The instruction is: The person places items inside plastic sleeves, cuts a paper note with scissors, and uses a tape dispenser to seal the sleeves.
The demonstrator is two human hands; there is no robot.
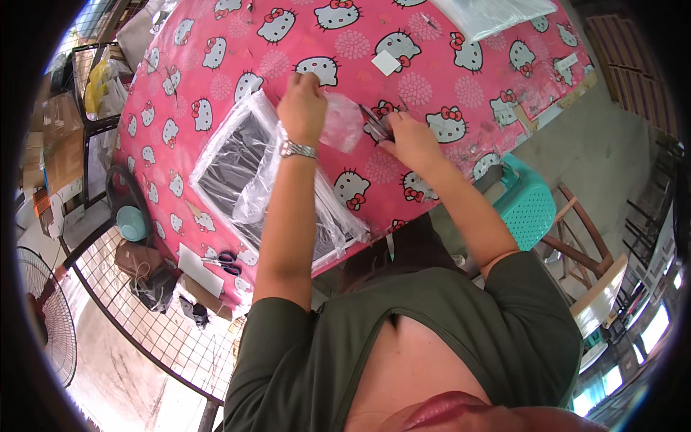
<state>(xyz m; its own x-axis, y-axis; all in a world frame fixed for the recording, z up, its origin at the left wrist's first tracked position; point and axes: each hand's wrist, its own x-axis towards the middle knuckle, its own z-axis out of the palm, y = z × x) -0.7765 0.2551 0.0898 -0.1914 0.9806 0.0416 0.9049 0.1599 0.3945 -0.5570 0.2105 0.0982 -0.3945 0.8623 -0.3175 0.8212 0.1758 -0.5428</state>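
My left hand (302,108), with a metal watch on its wrist, has its fingers curled in a pinch. A small see-through plastic bag (342,124) hangs at those fingers, above the pink tablecloth. To its right, my right hand (414,142) is closed on a bundle of thin dark pieces (376,124), too small to make out. Under my left forearm lies a flat dark panel with a white frame (241,155), wrapped in see-through plastic. My forearm hides part of it.
The pink tablecloth (353,191) has a cat-face pattern. Scissors (229,263) and a white paper (201,269) lie at the near left. A white card (386,63) and a plastic sheet (497,16) are farther off. A teal chair (529,209) stands at the right, a fan (54,317) at the left.
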